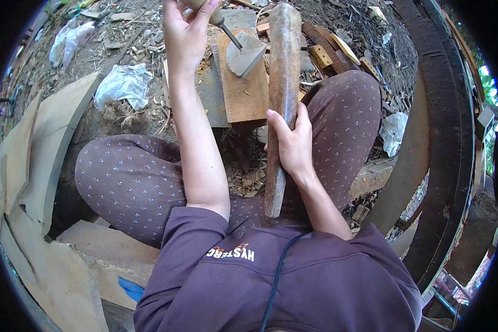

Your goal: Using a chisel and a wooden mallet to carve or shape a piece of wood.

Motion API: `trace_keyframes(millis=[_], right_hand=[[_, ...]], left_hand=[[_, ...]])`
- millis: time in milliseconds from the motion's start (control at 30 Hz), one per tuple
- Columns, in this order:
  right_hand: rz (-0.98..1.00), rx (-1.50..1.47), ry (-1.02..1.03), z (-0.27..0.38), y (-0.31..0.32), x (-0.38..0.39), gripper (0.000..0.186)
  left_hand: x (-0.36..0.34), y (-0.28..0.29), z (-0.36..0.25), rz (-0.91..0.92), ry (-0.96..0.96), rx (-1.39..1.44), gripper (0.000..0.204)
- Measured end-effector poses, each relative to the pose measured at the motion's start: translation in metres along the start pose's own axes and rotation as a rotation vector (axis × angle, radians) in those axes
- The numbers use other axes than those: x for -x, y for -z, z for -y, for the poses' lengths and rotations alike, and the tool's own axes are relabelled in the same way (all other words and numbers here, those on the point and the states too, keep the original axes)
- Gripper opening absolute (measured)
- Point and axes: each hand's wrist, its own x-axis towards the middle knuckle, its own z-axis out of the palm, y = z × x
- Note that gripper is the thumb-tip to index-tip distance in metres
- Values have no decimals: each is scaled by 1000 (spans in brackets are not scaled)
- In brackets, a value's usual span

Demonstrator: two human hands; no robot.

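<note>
At the top, my left hand (188,22) is closed around the wooden handle of a chisel (231,36). The thin metal shaft slants down to the right, its tip at a flat grey wood piece (243,58) with an irregular outline. A small mark shows beside the tip. Under that piece lies a brown wooden board (242,102). My right hand (294,143) grips a long, worn wooden club (284,66) at its narrower lower part. The club stands nearly vertical in the view, its thick end beside the board.
Wood offcuts (321,55) lie beyond the club. Crumpled plastic bags (124,87) and chips litter the ground. Large thin wooden sheets (50,144) lean at the left. A dark curved beam (445,138) rises at the right. My bent knees (130,180) flank the board.
</note>
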Motion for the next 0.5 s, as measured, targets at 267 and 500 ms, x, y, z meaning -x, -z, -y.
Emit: trace_keyframes(millis=[267,500], right_hand=[[-20,-264,-53,-10,0,-12,28],[86,-320,-157,-16,-2,-14,28]], left_hand=[[2,13,24,180,-47,27,44],[8,13,31,97,28,59,46]])
